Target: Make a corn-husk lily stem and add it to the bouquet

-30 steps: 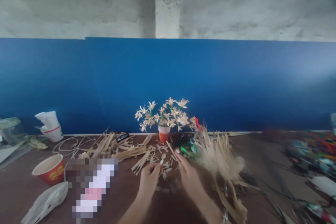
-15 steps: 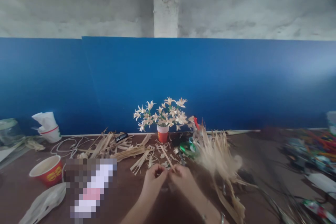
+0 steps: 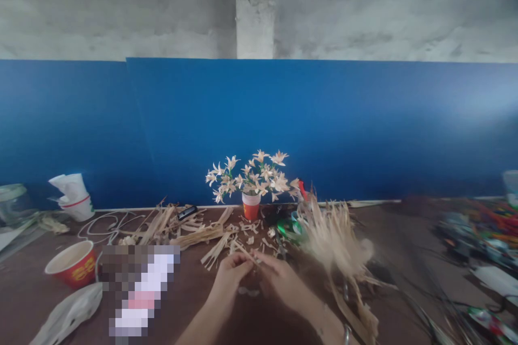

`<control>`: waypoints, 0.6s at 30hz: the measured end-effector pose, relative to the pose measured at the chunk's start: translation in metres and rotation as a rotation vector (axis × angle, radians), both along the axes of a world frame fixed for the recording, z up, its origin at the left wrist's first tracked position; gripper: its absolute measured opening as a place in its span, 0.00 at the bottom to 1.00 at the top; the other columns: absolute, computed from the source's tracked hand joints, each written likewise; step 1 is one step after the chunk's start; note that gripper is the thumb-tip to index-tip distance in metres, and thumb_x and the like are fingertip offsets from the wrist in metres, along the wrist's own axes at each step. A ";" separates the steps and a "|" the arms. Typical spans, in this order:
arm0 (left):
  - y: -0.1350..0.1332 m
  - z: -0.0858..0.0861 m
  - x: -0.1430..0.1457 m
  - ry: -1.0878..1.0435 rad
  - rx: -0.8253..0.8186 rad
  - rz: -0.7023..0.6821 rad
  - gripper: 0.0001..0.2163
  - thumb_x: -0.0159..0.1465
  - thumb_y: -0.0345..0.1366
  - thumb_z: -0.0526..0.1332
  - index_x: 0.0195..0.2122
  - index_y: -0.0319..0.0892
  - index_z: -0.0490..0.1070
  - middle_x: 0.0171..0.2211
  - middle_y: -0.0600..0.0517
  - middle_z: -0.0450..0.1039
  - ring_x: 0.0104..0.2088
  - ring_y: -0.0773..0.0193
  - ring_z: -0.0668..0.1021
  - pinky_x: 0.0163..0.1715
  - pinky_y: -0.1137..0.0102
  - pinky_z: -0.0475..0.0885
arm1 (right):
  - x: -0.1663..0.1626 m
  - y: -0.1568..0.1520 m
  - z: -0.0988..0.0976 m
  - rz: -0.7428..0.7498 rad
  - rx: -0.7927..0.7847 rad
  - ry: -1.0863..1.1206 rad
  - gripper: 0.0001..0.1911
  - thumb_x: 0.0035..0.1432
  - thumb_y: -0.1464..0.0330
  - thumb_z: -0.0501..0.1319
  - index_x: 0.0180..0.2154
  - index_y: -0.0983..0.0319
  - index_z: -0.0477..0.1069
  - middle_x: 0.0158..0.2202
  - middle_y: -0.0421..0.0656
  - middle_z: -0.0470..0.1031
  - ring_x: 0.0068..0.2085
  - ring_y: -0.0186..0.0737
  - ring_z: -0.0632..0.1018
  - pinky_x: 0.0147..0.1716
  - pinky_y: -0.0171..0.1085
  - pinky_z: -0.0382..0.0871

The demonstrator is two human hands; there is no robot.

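Note:
My left hand (image 3: 230,275) and my right hand (image 3: 277,276) meet low over the brown table (image 3: 404,237), fingers pinched together on a thin pale straw strip (image 3: 242,249) that sticks out up and to the left. Small straw petals (image 3: 259,236) lie scattered just beyond my fingers. Behind them stands a small red and white cup with a bunch of straw flowers (image 3: 253,175). A fan of dry straw leaves (image 3: 335,234) lies to the right of my right hand.
Loose straw strips (image 3: 190,226) and a white cord (image 3: 103,223) lie at the left. A red paper cup (image 3: 73,263), a white plastic bag (image 3: 68,312) and stacked white cups (image 3: 75,194) are further left. Green tape rolls (image 3: 289,227) sit by the flowers. Coloured clutter (image 3: 481,232) fills the right.
My hands came together from slightly apart and took hold of the straw strip, which has tipped from pointing up-right of the left hand to leaning left. The view barely shifted.

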State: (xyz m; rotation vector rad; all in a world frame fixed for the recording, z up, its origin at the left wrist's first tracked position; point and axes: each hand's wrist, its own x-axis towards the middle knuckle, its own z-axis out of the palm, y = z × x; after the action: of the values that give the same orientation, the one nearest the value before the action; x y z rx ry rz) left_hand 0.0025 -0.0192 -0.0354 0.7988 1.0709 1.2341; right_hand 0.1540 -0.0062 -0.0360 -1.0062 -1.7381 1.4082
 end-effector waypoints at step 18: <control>0.001 -0.001 0.005 0.174 0.003 0.080 0.15 0.46 0.45 0.63 0.16 0.38 0.64 0.12 0.57 0.63 0.13 0.75 0.62 0.15 0.77 0.53 | -0.006 -0.010 0.008 -0.067 0.515 -0.322 0.27 0.52 0.78 0.48 0.53 0.57 0.65 0.39 0.46 0.76 0.38 0.41 0.76 0.40 0.39 0.69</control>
State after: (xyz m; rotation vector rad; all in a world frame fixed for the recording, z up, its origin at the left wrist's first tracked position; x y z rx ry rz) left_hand 0.0075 -0.0178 -0.0363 0.8848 1.2522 1.2512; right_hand 0.1482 -0.0159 -0.0281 -1.0201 -2.1267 0.7163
